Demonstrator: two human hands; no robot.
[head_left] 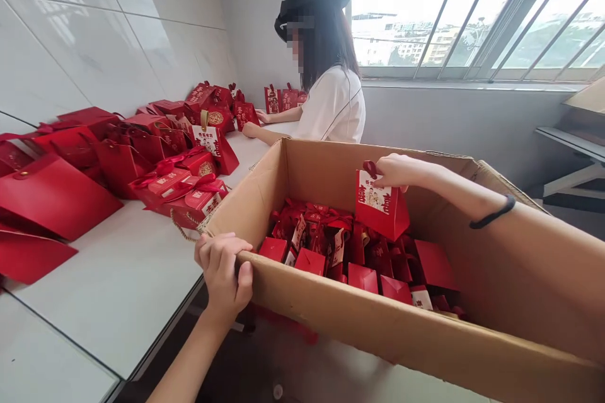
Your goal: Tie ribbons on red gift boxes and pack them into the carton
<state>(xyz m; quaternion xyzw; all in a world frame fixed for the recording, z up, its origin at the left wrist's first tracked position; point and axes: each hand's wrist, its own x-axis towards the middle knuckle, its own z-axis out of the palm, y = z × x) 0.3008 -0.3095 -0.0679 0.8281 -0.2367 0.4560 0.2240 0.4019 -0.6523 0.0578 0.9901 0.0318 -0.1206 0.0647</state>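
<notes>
A large cardboard box (321,293) stands in front of me with several red gift boxes (309,261) inside it. My left hand (224,271) is closed over the box's near left corner, fingers wrapped on the rim. Above the contents, my right hand (390,173) pinches the top of a red gift bag (385,211) by its dark red ribbon loop. That bag has a white printed front with figures and red characters, and it hangs slightly tilted inside the box. A black band circles my right wrist.
Many red gift bags and boxes (61,195) crowd the white tiled counter (104,283) on the left. Beyond the box, a person in a white top (338,104) has both hands at a red box (246,114). A barred window (425,19) is behind; a shelf (574,145) stands at right.
</notes>
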